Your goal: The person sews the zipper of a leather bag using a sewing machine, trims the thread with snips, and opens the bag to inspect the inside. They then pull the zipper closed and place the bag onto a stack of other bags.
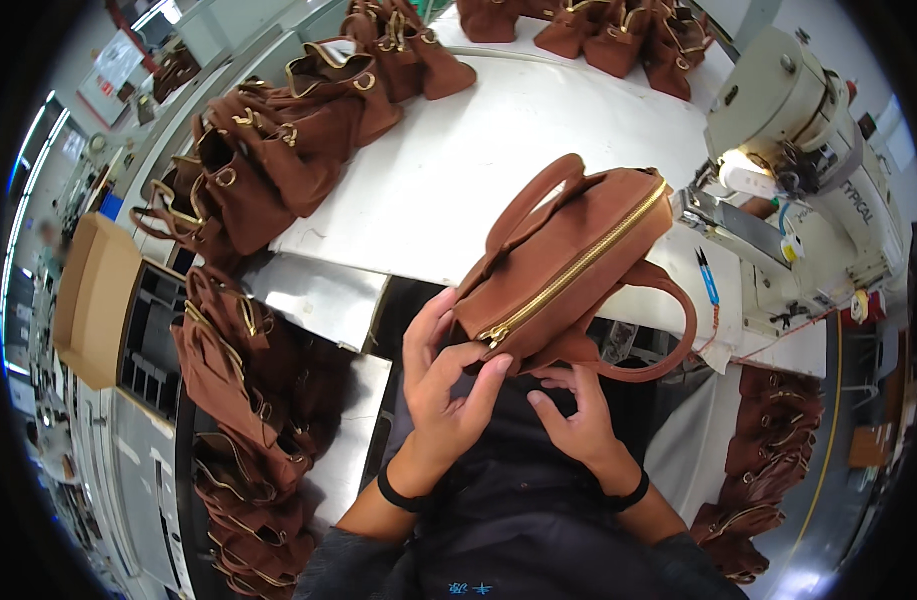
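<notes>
A brown leather handbag (pixel 559 262) is tilted in front of me, its gold zipper closed along the top and its two handles standing out to either side. My left hand (pixel 447 390) grips the bag's near end, with thumb and index finger pinching beside the gold zipper pull (pixel 496 336). Under the near handle, my right hand (pixel 579 415) holds the bag's lower edge with bent fingers. Its thumb stays apart from the leather, and the fingertips are partly hidden by the bag. Both wrists wear black bands.
A sewing machine (pixel 779 150) with its lamp lit stands at the right of the white table (pixel 429 180). Blue-handled snippers (pixel 709 278) lie beside it. Similar brown bags (pixel 279 150) line the left, the far edge and the lower right. An open cardboard box (pixel 97 300) sits far left.
</notes>
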The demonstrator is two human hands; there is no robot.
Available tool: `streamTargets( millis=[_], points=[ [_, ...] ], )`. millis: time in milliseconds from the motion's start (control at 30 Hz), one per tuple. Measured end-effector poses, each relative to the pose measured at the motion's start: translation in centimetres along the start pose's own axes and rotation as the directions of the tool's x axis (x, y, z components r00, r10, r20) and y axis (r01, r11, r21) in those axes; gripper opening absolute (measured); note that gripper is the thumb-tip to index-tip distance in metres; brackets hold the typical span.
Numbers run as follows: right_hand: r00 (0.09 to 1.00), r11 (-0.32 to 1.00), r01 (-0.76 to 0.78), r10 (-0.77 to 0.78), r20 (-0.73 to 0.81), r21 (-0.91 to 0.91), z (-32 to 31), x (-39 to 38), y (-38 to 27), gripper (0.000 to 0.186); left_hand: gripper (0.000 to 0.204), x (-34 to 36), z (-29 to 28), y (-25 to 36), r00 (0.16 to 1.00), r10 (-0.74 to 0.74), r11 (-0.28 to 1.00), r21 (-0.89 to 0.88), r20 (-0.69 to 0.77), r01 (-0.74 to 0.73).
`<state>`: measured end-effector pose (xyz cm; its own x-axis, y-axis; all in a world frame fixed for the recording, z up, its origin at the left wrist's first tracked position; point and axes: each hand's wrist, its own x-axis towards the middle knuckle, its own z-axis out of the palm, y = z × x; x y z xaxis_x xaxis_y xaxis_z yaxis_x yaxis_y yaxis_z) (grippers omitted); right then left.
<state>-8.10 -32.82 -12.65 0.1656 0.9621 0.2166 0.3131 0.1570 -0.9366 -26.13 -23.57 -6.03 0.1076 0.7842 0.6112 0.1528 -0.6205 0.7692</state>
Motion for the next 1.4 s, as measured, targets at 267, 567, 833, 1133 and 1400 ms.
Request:
streamTargets(
  millis=[267, 567, 833, 1133, 1400],
  points=[
    [0.999, 0.999, -0.049, 0.049, -0.015, 0.018, -2.2, -2.5, 0.1, 0.080, 0.021, 0.8, -0.3, 0.3, 0.987, 0.157, 0.982, 0.117, -0.036, -0.152],
    [0.958, 0.969, -0.243, 0.232, -0.171, -0.042, -5.2, -9.6, 1.9, 0.077, 0.029, 0.1, -0.3, 0.4, 0.980, 0.180, 0.981, 0.089, -0.082, -0.172],
    [0.907, 0.931, -0.363, 0.340, -0.249, -0.050, -5.8, -12.5, 2.7, 0.077, 0.028, 0.9, -0.7, -0.1, 0.977, 0.211, 0.971, 0.121, -0.025, -0.207],
    [0.900, 0.927, -0.371, 0.346, -0.266, -0.050, -6.7, -12.4, 4.3, 0.079, 0.021, 5.5, -1.4, -1.1, 0.984, 0.167, 0.986, 0.015, -0.066, -0.166],
    [0.879, 0.881, -0.463, 0.442, -0.181, -0.100, -7.8, -10.7, 6.8, 0.081, 0.022, 10.3, -2.6, -3.0, 0.976, 0.217, 0.973, -0.084, 0.030, -0.214]
  ],
)
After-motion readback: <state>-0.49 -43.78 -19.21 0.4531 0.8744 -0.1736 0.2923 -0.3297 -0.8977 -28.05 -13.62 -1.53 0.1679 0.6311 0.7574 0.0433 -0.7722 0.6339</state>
